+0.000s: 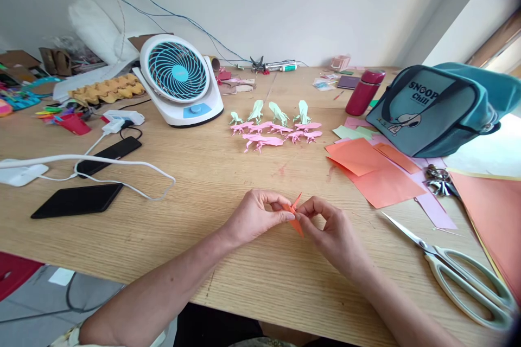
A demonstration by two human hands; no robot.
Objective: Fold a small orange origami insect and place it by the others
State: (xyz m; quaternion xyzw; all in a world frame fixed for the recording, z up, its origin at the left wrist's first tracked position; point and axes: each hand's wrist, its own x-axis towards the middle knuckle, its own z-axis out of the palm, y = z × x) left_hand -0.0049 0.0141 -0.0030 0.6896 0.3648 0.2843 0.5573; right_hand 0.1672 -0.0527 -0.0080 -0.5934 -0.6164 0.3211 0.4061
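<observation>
A small folded orange paper [299,227] with a thin point sticking up is pinched between both hands, just above the near part of the table. My left hand [260,214] grips its left side between thumb and fingers. From the right, my right hand [331,227] pinches the same piece with thumb and forefinger. The fingertips hide much of the folds. Beyond the hands stand several folded pink paper figures [262,141] and, behind them, several pale green paper figures [279,114].
Orange paper sheets [374,171] and open scissors [431,252] lie right of my hands. Farther back are a red flask [365,93] and a teal bag [427,111]. A white fan [179,76], a black phone [77,200] and a white cable [134,161] occupy the left.
</observation>
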